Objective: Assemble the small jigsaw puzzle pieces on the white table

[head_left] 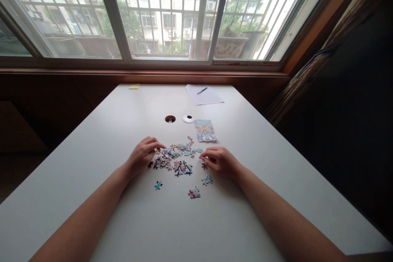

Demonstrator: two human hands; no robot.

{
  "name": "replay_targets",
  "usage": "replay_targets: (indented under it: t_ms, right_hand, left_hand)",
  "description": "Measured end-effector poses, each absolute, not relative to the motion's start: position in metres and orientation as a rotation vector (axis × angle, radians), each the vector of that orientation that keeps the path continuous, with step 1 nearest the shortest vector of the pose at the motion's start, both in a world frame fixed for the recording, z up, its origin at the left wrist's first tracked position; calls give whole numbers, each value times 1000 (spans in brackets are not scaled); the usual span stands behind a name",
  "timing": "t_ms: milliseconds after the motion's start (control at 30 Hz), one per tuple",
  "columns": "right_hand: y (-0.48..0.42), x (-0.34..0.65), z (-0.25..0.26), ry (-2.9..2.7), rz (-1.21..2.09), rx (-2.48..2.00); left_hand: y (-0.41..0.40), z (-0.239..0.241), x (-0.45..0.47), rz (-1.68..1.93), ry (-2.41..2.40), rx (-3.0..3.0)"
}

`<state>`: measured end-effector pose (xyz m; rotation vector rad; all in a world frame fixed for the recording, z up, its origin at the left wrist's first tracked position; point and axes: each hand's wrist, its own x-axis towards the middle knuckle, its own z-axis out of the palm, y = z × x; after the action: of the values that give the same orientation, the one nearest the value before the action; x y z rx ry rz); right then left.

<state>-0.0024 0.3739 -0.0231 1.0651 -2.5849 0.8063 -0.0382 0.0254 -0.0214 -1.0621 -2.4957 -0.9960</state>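
Observation:
A heap of small colourful jigsaw pieces (178, 153) lies on the white table (123, 139) between my hands. My left hand (141, 154) rests at the heap's left edge, fingers curled with the tips touching pieces. My right hand (218, 159) sits at the heap's right edge, fingers curled down onto a piece beside it. A joined cluster of pieces (183, 168) lies just in front of the heap. Loose pieces lie nearer me: a blue one (158, 185), a pale one (194, 193) and a teal one (207, 179). A colourful reference picture card (205, 130) lies behind the heap.
A round cable hole (170, 119) and its white cap (188, 119) are behind the pieces. A sheet of paper (204, 95) with a pen (202, 90) and a yellow sticky note (134, 86) lie at the far edge, under a barred window. A dark curtain hangs right.

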Motion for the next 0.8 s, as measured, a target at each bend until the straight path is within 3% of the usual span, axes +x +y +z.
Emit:
replay_targets:
  t_ms: [800]
  right_hand:
    - [367, -3, -23, -2572, 671, 1066]
  left_hand:
    - [27, -21, -38, -971, -2507, -1093]
